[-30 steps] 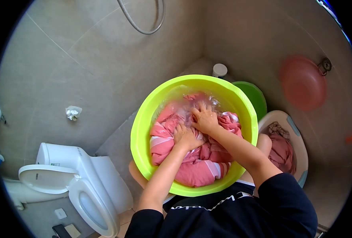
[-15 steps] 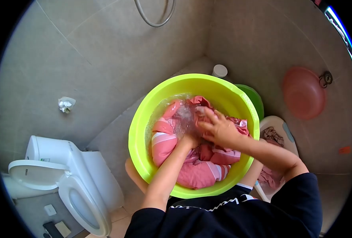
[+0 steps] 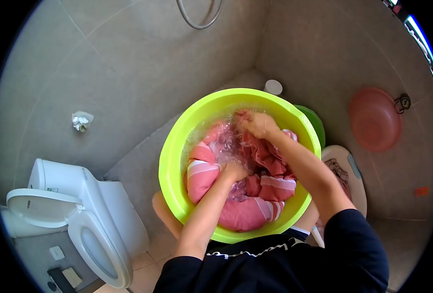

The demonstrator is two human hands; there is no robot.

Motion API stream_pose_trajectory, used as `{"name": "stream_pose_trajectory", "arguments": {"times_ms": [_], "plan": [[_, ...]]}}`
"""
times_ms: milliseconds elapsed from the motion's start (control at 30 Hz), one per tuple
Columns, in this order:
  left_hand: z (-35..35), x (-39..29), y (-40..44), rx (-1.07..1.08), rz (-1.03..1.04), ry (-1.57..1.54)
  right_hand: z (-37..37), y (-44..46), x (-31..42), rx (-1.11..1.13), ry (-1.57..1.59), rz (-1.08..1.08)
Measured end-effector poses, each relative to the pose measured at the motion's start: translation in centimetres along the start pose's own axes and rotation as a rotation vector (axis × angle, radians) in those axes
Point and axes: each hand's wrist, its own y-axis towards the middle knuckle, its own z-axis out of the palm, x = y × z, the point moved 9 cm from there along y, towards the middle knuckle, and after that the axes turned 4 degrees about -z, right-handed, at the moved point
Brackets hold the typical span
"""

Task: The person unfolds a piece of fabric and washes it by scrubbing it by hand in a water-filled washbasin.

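Pink cloth with white stripes (image 3: 248, 213) lies wet and bunched in water inside a large yellow-green basin (image 3: 171, 195). My left hand (image 3: 234, 172) reaches into the middle of the basin, its fingers hidden in the water and folds. Near the far side, my right hand (image 3: 259, 125) is closed round a darker pink part of the cloth, just at the water. Splashes and bubbles surround both hands.
A white toilet (image 3: 99, 244) with raised lid stands at left. Beyond the basin are a white-lidded container (image 3: 273, 87) and a green basin (image 3: 311, 122). A pale tub (image 3: 355, 180) holds cloth at right; a pink basin (image 3: 375, 119) hangs on the wall.
My right hand, spread above the cloth half a second ago, has moved toward the basin's far side and closed on cloth. My left hand stays low in the middle.
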Motion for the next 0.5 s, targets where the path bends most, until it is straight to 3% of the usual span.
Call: {"name": "stream_pose_trajectory", "arguments": {"times_ms": [67,100,133,167,233,267,300,367,400,433,500], "plan": [[1.5,0.7,-0.2,0.103,-0.095,-0.050,-3.3,-4.3,1.7,-0.008,-0.066,0.023],[0.3,0.1,-0.8,0.002,-0.031,-0.129,-4.0,-6.2,2.1,-0.025,-0.128,0.034],[-0.9,-0.4,-1.2,-0.098,0.033,-0.202,-3.2,-8.5,3.2,-0.032,-0.238,-0.105],[-0.4,0.0,-0.6,-0.099,0.034,-0.202,-2.0,-11.0,4.5,-0.038,-0.348,-0.245],[1.2,-1.0,0.6,-0.141,0.262,-0.087,1.3,-13.0,6.1,0.030,-0.451,-0.316],[0.3,-0.8,-0.6,-0.417,0.307,0.026,3.3,-12.2,5.8,0.054,-0.449,-0.340],[0.2,-0.7,-0.4,-0.419,0.305,0.029,4.5,-10.7,5.8,0.052,-0.448,-0.344],[1.3,2.0,1.0,-0.249,-0.005,-0.237,6.2,-6.9,2.9,0.123,-0.361,-0.058],[-1.6,0.6,-0.2,-0.175,-0.150,0.014,7.3,-4.9,1.7,0.108,-0.248,-0.080],[-1.7,0.7,-0.2,-0.181,-0.150,0.014,8.4,-2.8,0.0,0.099,-0.138,-0.101],[-3.4,1.4,-1.5,-0.447,-0.163,-0.162,9.2,0.7,-2.5,0.059,-0.277,-0.201]]}}
